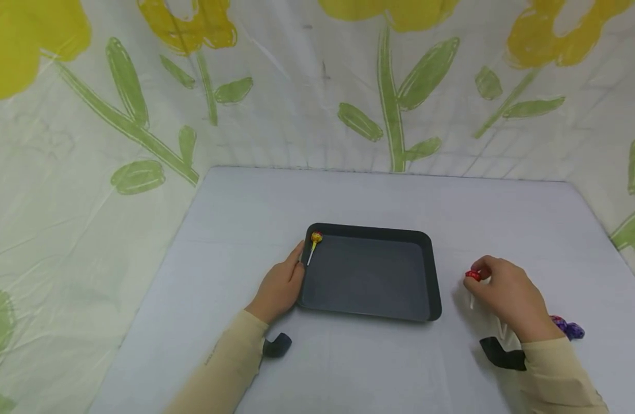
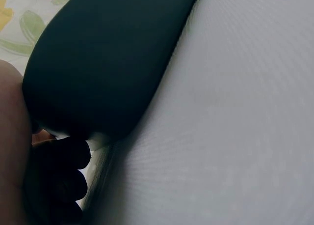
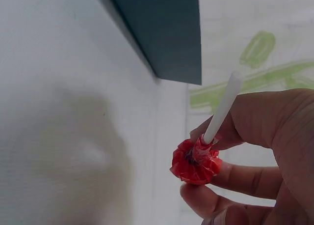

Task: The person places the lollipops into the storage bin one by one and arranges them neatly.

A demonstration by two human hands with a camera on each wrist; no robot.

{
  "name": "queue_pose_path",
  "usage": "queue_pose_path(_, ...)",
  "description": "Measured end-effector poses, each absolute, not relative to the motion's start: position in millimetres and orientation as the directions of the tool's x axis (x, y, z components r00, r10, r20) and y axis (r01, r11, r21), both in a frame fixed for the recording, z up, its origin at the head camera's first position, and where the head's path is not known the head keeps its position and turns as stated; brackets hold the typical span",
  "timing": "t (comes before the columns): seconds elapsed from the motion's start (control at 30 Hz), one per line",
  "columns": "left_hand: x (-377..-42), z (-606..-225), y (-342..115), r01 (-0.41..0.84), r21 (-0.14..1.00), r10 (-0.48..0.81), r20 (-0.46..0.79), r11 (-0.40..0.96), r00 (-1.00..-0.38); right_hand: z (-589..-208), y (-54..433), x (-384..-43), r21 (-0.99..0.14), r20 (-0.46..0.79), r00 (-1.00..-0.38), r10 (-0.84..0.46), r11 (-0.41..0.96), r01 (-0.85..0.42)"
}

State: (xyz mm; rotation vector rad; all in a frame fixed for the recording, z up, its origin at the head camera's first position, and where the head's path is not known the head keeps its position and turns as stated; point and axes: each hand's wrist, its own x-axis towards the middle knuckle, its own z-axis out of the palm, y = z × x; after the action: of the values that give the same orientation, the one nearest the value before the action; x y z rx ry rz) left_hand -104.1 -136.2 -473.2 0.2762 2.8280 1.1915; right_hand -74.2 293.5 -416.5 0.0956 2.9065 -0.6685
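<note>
Right hand [image 1: 511, 296]: fingers pinch red lollipop [image 1: 473, 275], light and hard, I judge, best held by its head. Left hand [image 1: 278, 287]: fingers grip tray [image 1: 369, 276] at nine o'clock.

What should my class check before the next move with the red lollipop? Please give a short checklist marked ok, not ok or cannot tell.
1. Right hand pinching the red lollipop by its wrapped head: ok.
2. Left hand holding the tray at its left side: ok.
3. Yellow lollipop lying inside the tray, near its upper left corner: ok.
4. Red lollipop over the tray: not ok; it is off to the tray's right.
5. Exact number of purple-wrapped sweets: cannot tell; the right wrist may hide some.
</note>
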Motion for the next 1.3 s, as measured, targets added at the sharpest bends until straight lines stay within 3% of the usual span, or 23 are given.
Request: queue_pose_path(1.3, -104, -475, -137, 0.133, 0.716, 0.186, 0.004, 0.685, -0.982, -392, 252, -95, -0.475, -0.086, -0.996, -0.009, 0.879, 0.033)
